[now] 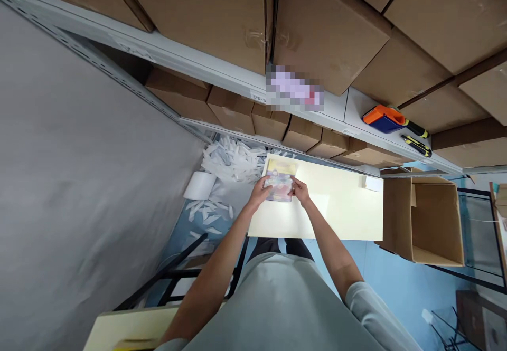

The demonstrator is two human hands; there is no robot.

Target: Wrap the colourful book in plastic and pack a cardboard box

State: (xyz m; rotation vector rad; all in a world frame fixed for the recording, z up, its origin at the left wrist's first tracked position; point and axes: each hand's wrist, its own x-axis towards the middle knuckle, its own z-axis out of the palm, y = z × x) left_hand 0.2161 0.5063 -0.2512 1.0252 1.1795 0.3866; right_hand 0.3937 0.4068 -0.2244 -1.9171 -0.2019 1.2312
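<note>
I've got both bare hands in my feed, working over the cream worktop (348, 208), close to its far left corner. And there's the printed packet (281, 181), right between them: yellow along its far end, pink toward its near end. The left hand (259, 191) has its left side, thumb laid over the face; the right hand (300, 189) pinches the right edge between thumb and fingers. From up here I can't quite tell whether the packet rests on the surface or sits just above it.

Over at the worktop's right edge, near the far corner, I see a small white item (373, 183), and just beyond that edge an open carton (435, 224). Off the left edge, white paper strips (233, 161) lie heaped near a white roll (200, 186). Up on the shelf's front edge: an orange-and-blue tape dispenser (383, 119), a yellow-and-black cutter (416, 145) just beside it.
</note>
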